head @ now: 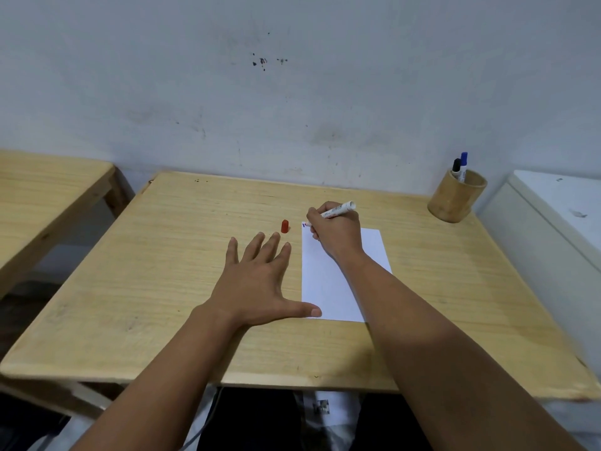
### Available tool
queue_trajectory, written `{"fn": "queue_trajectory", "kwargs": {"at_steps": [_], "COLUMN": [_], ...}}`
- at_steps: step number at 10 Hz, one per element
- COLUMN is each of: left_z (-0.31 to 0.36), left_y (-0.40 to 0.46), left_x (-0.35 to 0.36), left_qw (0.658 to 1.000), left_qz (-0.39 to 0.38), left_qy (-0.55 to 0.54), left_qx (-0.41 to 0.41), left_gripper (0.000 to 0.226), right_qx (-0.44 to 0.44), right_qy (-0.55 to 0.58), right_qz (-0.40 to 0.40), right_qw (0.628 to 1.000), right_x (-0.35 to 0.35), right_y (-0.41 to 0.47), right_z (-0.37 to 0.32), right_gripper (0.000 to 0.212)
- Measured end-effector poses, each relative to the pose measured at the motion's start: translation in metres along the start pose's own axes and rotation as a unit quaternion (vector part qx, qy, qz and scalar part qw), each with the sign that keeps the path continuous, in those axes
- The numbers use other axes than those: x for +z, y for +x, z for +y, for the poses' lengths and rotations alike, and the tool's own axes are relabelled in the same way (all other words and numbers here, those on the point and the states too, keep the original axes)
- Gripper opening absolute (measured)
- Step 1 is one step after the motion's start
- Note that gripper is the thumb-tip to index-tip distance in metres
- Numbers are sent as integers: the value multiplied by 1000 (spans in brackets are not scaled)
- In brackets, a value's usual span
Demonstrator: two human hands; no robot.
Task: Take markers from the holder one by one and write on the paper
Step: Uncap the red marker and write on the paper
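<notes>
Two marks on paper point(338, 275) | right hand point(336, 234) grip closed on marker point(338, 210), label unreadable | left hand point(257, 281) flat, empty

A red cap point(285, 226), white paper point(328, 281), white marker point(338, 210) and tan holder point(455, 200) on pale wood-grain table point(162, 255).

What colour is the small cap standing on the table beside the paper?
Red. The cap stands upright left of the paper, clearest in the head view.

Right hand point(336, 234) gripping a white marker point(338, 209) with its tip at the paper's point(328, 288) top left corner, left hand point(257, 284) flat on the wooden table point(162, 288), thumb touching the sheet's lower edge, red cap point(285, 226) standing beside the paper, two markers point(460, 166) in the wooden holder point(455, 200) at the far right
</notes>
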State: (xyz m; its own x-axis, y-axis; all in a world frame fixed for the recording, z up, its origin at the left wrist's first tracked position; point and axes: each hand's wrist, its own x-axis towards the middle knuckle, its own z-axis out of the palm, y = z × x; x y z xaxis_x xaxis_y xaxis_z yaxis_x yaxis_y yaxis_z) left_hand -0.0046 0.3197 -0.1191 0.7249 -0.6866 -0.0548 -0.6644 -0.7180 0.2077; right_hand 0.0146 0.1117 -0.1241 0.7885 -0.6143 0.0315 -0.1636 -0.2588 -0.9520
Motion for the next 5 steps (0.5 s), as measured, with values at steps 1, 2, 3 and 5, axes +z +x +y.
{"fn": "queue_trajectory", "kwargs": {"at_steps": [1,2,3,5], "left_z": [0,0,0,2], "left_y": [0,-1,-1,12], "left_x": [0,0,-2,-14], "left_qw": [1000,1000,1000,986], "left_qz": [-1,1,2,99], "left_qy": [3,-1,1,-116], "left_qx": [0,-2,2,-62], "left_gripper": [139,139,138,71], "right_qx": [3,16,26,58], "right_qy": [-2,19,109,180], "right_qz": [-3,-7,11,-14], "right_qw": [1000,1000,994,982], "right_x": [0,0,-1,-4], "right_y": [-2,0,3,8], "right_z": [-2,0,1,-9], "right_gripper": [24,24,25,38]}}
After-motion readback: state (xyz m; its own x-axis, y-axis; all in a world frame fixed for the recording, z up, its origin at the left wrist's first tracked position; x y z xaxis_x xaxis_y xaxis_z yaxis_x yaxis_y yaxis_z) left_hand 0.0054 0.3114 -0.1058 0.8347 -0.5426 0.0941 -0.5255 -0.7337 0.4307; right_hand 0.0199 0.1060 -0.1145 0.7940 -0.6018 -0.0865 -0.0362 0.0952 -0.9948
